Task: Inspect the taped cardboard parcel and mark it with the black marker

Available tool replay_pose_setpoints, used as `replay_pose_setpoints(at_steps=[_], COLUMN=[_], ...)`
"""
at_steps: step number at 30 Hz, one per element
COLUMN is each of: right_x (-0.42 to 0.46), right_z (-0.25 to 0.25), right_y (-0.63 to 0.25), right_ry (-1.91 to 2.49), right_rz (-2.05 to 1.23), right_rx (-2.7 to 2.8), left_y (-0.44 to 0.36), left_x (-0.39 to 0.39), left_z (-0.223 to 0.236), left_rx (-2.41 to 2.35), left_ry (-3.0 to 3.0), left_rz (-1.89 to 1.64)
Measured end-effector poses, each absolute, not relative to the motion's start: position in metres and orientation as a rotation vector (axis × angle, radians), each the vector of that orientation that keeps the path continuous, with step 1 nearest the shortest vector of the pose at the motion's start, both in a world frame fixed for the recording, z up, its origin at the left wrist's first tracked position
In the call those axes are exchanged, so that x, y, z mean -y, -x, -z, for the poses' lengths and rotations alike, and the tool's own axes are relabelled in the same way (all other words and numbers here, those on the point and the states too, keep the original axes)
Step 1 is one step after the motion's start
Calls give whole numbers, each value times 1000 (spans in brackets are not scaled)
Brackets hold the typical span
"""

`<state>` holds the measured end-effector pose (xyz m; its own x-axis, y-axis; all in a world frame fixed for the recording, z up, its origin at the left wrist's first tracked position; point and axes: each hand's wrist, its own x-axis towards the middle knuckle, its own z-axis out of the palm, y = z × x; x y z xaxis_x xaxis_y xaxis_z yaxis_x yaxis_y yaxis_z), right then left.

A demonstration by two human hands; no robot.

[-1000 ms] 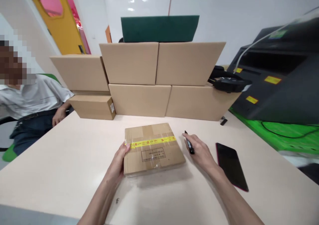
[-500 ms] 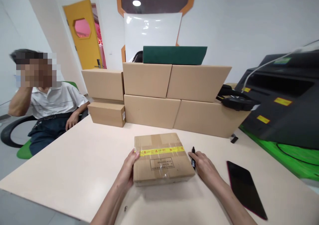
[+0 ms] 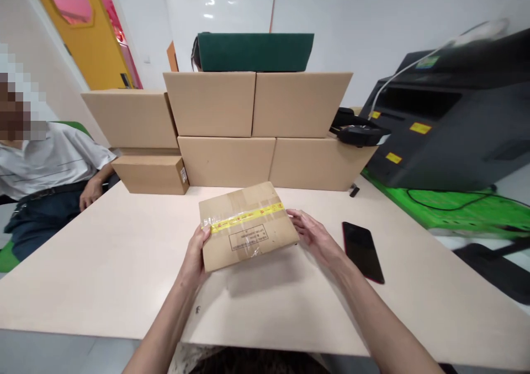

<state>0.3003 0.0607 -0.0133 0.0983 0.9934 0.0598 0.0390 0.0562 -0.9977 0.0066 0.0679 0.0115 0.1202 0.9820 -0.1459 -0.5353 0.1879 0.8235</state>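
Observation:
A flat cardboard parcel [image 3: 236, 197] with a yellow printed tape strip and a boxed stamp is tilted in front of me, its shadow on the table below. My left hand [image 3: 196, 250] grips the parcel's left edge, thumb on top and fingers underneath. My right hand [image 3: 312, 233] is at the parcel's right edge, fingers loosely extended toward it; whether they touch it I cannot tell. No marker pen can be made out in that hand. A tiny dark spot shows below the parcel's right corner, too small to name.
A dark tablet or phone [image 3: 363, 251] lies right of my right hand. Stacked cartons [image 3: 226, 161] line the table's far side, with a green box [image 3: 254, 52] on top. A black machine [image 3: 447, 126] stands right. A person [image 3: 62, 164] sits at left.
My view has shifted right and down. The parcel has turned counterclockwise and tilted in my left hand. The black marker pen earlier in my right hand no longer shows, and its fingers have loosened.

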Motion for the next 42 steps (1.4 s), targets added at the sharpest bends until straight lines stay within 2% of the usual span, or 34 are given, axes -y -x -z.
replay_pose_setpoints(at_steps=[5, 11, 16, 20, 26, 31, 34, 37, 42], right_x=[-45, -38, -33, -27, -23, -31, -35, -36, -37], right_z=[-3, -14, -11, 1, 12, 24, 38, 50, 55], right_y=[-287, -282, -286, -295, -303, -312, -320, -326, -328], right_ry=[1006, 966, 916, 963, 1052, 927, 1004, 1116, 1018], right_rz=[-1435, -1484, -1292, -1027, -266, 241, 299, 211, 110], right_rx=[1016, 945, 1020, 1312, 1835, 1940, 1972, 2048, 2164], left_y=[-11, -14, -12, -11, -1, 3, -1, -2, -1], left_x=[-71, -79, -84, -86, -90, -88, -89, -90, -89], left_z=[-13, -16, -20, -29, -41, -43, -40, -36, -34], left_rx=[-808, -738, -743, -730, -731, -714, -728, -786, -929], left_ry=[-857, -1023, -1061, -974, -872, -900, -896, -882, -927], left_rz=[-1283, -1233, -1135, -1141, -1129, -1108, -1131, -1127, -962])
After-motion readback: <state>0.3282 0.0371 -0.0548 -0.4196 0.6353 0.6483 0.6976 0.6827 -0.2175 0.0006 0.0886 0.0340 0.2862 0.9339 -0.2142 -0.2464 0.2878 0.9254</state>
